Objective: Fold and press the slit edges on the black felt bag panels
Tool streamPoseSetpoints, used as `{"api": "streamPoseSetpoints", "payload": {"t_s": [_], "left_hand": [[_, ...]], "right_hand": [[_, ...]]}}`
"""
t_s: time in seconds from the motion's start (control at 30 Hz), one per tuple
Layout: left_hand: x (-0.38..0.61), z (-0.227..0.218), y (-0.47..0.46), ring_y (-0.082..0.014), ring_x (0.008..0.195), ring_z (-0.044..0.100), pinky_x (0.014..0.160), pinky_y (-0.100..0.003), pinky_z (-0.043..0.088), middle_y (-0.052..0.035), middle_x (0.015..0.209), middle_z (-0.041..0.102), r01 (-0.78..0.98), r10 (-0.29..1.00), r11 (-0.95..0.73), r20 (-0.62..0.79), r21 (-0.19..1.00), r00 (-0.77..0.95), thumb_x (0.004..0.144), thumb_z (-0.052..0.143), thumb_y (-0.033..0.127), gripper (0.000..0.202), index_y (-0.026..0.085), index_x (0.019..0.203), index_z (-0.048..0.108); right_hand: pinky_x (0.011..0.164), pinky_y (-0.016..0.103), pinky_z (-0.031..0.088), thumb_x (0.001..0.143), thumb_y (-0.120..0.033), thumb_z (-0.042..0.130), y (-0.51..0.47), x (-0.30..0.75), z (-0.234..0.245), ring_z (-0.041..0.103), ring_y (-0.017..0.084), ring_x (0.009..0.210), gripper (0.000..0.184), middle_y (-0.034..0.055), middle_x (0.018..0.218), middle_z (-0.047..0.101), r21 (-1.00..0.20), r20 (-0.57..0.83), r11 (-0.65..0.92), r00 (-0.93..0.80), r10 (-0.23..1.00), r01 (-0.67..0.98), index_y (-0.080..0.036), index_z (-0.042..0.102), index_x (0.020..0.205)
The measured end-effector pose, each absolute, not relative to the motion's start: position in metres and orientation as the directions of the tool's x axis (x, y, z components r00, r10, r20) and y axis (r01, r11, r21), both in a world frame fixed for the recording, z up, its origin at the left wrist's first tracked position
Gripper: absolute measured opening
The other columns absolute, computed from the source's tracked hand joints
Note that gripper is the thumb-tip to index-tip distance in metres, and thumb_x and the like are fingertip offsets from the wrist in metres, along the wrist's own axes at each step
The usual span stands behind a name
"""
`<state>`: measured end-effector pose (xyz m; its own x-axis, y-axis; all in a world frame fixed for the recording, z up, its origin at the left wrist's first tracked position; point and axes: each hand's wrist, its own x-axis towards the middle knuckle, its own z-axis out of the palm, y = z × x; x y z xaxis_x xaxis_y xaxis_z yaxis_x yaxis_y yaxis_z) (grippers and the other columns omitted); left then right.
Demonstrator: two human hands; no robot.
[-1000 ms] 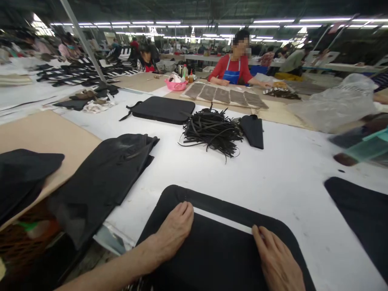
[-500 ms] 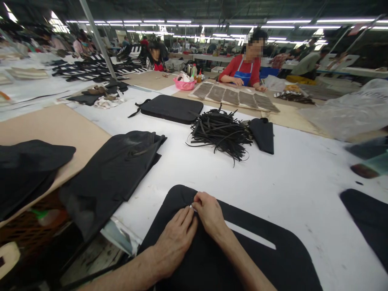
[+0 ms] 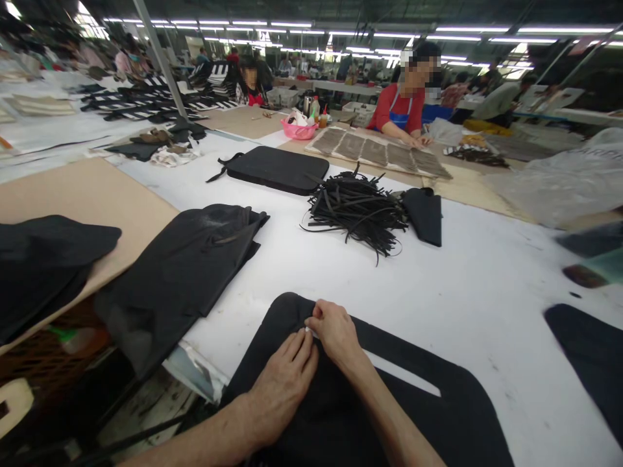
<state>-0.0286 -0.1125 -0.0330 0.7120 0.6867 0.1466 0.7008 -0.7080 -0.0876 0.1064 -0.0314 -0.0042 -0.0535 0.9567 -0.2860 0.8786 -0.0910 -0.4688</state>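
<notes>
Our left hand (image 3: 282, 383) and right hand (image 3: 335, 334) meet on the black panel (image 3: 438, 415) at the table's (image 3: 462, 285) near edge: the right pinches the left end of the white strip (image 3: 403, 379), which runs off rightward; the left lies flat alongside.

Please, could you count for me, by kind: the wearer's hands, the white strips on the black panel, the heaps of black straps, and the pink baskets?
hands: 2, left hand and right hand
white strip on the black panel: 1
heap of black straps: 1
pink basket: 1
Total: 5
</notes>
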Motion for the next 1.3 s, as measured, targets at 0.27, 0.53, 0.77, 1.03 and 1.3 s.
{"api": "streamPoseSetpoints", "payload": {"t_s": [0.27, 0.53, 0.77, 1.03, 1.3], "left_hand": [[-0.031, -0.037, -0.113, -0.0256, 0.126, 0.037, 0.106, -0.04, 0.03, -0.0134, 0.133, 0.046, 0.706, 0.7, -0.708, 0.14, 0.006, 0.701, 0.079, 0.044, 0.008, 0.052, 0.011, 0.131, 0.038], [-0.036, -0.026, -0.113, -0.0234, 0.122, 0.044, 0.093, -0.035, 0.048, -0.0163, 0.136, 0.04, 0.783, 0.784, -0.603, 0.295, 0.151, 0.547, 0.082, 0.038, 0.006, 0.041, 0.014, 0.121, 0.047], [-0.041, -0.025, -0.092, -0.023, 0.115, 0.05, 0.095, -0.039, 0.046, -0.0092, 0.121, 0.057, 0.701, 0.665, -0.711, 0.373, 0.053, 0.647, 0.085, 0.044, 0.017, 0.036, 0.015, 0.121, 0.05], [-0.037, -0.039, -0.075, -0.0221, 0.108, 0.053, 0.089, -0.036, 0.048, -0.0106, 0.126, 0.054, 0.691, 0.64, -0.722, 0.35, -0.03, 0.684, 0.086, 0.044, 0.027, 0.032, 0.016, 0.115, 0.055], [-0.019, -0.014, -0.096, -0.0235, 0.115, 0.045, 0.097, -0.04, 0.038, -0.0094, 0.123, 0.054, 0.662, 0.617, -0.749, 0.33, -0.032, 0.715, 0.082, 0.04, 0.007, 0.039, 0.015, 0.119, 0.051]], "right_hand": [[0.054, 0.024, 0.029, 0.072, -0.028, 0.059, -0.036, 0.101, 0.003, 0.056, 0.015, 0.066, 0.007, -0.0005, 0.067, 0.063, -0.345, -0.234, -0.034, -0.051, 0.971, 0.938, -0.023, 0.058, 0.068], [0.062, 0.028, 0.033, 0.088, -0.025, 0.041, -0.046, 0.16, 0.015, 0.056, 0.016, 0.077, 0.019, 0.0032, 0.089, 0.061, -0.195, -0.087, -0.043, 0.026, 0.996, 0.98, -0.023, 0.059, 0.084], [0.085, 0.033, 0.036, 0.088, -0.024, 0.041, -0.12, 0.272, -0.011, 0.051, 0.021, 0.103, 0.028, 0.0064, 0.116, 0.057, -0.118, 0.075, -0.093, 0.102, 0.992, 0.989, -0.021, 0.055, 0.112], [0.071, 0.029, 0.038, 0.082, -0.035, 0.051, -0.13, 0.309, 0.001, 0.053, 0.018, 0.083, 0.018, 0.0012, 0.083, 0.062, -0.247, -0.097, -0.253, 0.236, 0.967, 0.935, -0.023, 0.06, 0.092], [0.076, 0.034, 0.036, 0.084, -0.027, 0.048, -0.133, 0.3, -0.007, 0.049, 0.022, 0.09, 0.015, 0.0061, 0.097, 0.058, -0.143, 0.081, -0.234, 0.247, 0.966, 0.962, -0.021, 0.061, 0.084]]}}
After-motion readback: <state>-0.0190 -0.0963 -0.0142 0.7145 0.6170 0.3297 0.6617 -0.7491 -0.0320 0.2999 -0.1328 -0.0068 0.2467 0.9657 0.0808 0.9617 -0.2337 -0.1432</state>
